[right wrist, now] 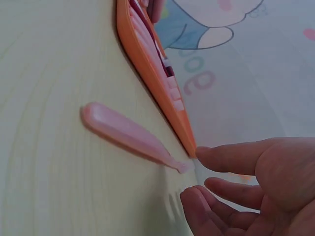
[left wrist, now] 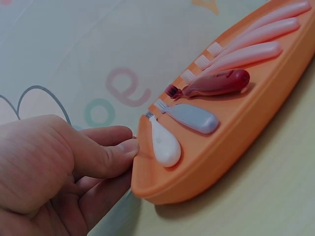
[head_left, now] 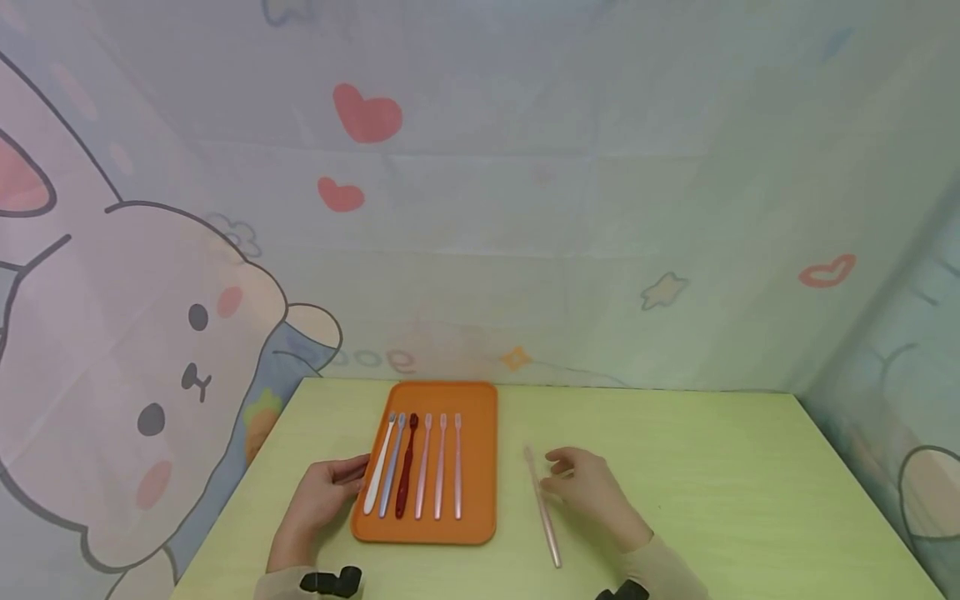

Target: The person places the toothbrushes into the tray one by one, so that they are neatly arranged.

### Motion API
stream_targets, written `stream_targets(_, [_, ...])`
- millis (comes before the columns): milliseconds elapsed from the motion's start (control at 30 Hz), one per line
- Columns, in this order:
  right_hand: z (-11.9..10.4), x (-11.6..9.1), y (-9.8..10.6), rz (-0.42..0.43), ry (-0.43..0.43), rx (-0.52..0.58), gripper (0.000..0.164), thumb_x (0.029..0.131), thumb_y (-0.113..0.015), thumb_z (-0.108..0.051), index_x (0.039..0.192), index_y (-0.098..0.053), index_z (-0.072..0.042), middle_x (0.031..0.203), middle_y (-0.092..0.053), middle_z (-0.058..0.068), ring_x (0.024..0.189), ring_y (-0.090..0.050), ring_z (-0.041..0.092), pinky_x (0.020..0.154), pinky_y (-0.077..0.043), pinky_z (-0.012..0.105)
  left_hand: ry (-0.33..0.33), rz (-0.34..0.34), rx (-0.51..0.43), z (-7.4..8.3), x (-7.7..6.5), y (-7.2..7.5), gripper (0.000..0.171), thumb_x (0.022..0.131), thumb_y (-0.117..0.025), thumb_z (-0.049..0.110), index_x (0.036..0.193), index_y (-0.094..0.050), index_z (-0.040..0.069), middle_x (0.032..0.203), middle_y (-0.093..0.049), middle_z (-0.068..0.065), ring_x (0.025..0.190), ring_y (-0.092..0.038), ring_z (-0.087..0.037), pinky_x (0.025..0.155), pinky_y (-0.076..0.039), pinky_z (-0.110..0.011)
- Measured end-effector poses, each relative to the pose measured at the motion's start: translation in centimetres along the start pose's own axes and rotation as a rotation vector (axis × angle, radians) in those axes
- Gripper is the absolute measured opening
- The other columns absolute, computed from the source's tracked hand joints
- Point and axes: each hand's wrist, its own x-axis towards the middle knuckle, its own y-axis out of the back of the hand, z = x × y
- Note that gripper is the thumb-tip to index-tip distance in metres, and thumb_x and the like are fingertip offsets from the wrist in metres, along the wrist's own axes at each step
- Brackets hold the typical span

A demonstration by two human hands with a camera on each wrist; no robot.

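An orange tray [head_left: 480, 467] stands on the table with several toothbrushes side by side in it: a white one [left wrist: 166, 142], a blue-grey one [left wrist: 194, 118], a dark red one [left wrist: 219, 82] and pink ones [left wrist: 251, 56]. My left hand [head_left: 324, 497] holds the tray's left edge, its thumb at the rim and fingers along the side. To the right of the tray, a single pink toothbrush [head_left: 545, 517] lies on the tabletop, bristle end away from me. Just right of that brush is my right hand [head_left: 592, 492], fingers loosely bent, thumb and fingertips apart with nothing between them.
The pale green table [head_left: 712, 467] extends to the right of the right hand. Behind it hangs a cloth backdrop [head_left: 480, 275] with a rabbit [head_left: 172, 375] and hearts, and it folds round at the right side.
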Motion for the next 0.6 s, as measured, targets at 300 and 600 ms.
stream_targets(300, [1.9,-2.0,0.9,-0.131,-0.060,0.050,0.049,0.084,-0.089,-0.011,0.126,-0.071,0.004,0.105,-0.071,0.010,0.081,-0.068,0.019,0.065,-0.064,0.034,0.012,0.004,0.006,-0.3,0.2,0.0,0.041,0.098,-0.068,-0.009,0.139,-0.066,-0.009,0.134,-0.069,-0.025,0.128,-0.066,-0.038,0.103,-0.057,-0.042])
stream_targets(600, [1.4,-2.6,0.1,-0.109,-0.030,-0.003,0.046,0.083,-0.090,-0.014,0.122,-0.073,0.005,0.101,-0.071,0.009,0.080,-0.066,0.017,0.064,-0.061,0.030,0.011,-0.004,-0.002,0.0,0.1,0.0,0.041,0.098,-0.067,-0.009,0.139,-0.066,-0.009,0.135,-0.069,-0.025,0.129,-0.066,-0.039,0.103,-0.057,-0.042])
